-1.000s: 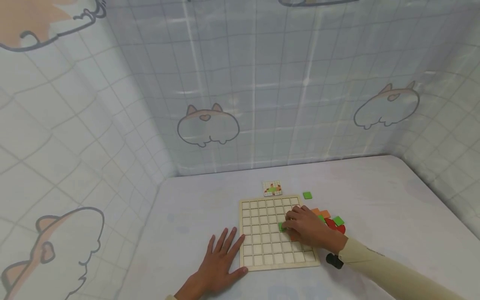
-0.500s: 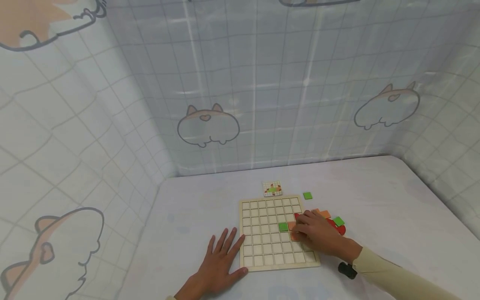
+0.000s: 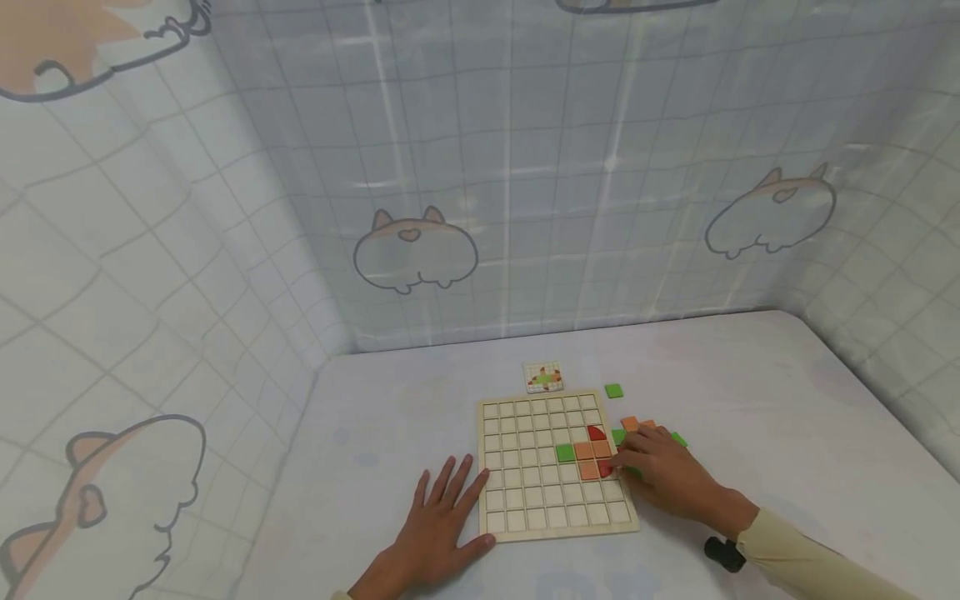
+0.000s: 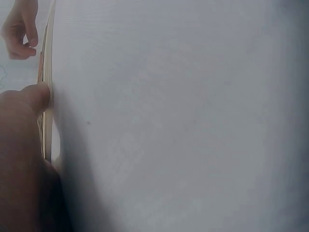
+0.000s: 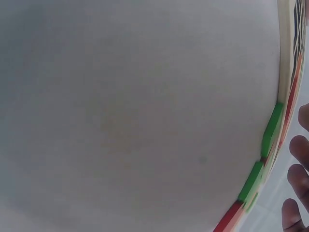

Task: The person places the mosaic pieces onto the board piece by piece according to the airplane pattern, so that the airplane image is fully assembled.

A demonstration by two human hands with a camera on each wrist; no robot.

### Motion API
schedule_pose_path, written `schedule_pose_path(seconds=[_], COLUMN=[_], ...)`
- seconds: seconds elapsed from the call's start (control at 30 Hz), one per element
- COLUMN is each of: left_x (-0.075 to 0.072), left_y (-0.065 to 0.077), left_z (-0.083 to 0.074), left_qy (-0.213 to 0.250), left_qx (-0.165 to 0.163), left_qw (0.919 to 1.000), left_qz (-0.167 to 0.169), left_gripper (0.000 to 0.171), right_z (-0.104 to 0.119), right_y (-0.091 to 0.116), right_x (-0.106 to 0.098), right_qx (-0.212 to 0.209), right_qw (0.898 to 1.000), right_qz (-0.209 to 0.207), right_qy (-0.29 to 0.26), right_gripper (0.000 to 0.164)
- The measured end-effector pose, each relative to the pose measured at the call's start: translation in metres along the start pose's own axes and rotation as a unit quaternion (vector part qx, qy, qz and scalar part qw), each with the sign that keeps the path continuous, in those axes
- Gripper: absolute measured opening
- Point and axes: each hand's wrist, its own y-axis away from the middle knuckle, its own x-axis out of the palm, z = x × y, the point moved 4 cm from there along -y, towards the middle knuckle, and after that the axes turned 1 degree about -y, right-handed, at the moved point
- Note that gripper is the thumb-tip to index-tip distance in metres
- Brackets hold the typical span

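Note:
A pale wooden grid board (image 3: 517,499) lies on the table. On it a green square tile (image 3: 566,453) sits beside several orange tiles (image 3: 583,451). A red rounded piece (image 3: 596,433) is above them, and another red piece (image 3: 604,469) lies at the lower right of the group. My left hand (image 3: 435,529) is spread flat, thumb and index fingertips at the board's left edge. My right hand (image 3: 671,473) hovers over loose tiles by the board's right edge, fingers loosely bent. In the right wrist view nothing shows between its fingers (image 5: 300,147).
A small pattern card (image 3: 543,377) lies behind the board. One loose green tile (image 3: 614,391) is near the board's far right corner. More orange tiles (image 3: 630,424) and green tiles (image 3: 618,436) lie partly under the right hand. Fabric walls (image 3: 525,208) enclose the table.
My right hand has moved right, off the board to the loose tiles, uncovering the orange and red pieces on the grid. The left hand has stayed in place.

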Motion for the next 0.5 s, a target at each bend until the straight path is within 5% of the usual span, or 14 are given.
schedule_pose_path(seconds=[0.5], left_x=[0.004], left_y=[0.0], left_z=[0.002], left_qy=[-0.003], left_qx=[0.01], left_qw=[0.9998], left_qz=[-0.015], left_gripper=[0.082], right_z=[-0.016], right_y=[0.02], right_x=[-0.011], right_qx=[0.087], right_qw=[0.994], right_qz=[0.053], right_qy=[0.044], right_gripper=[0.03])
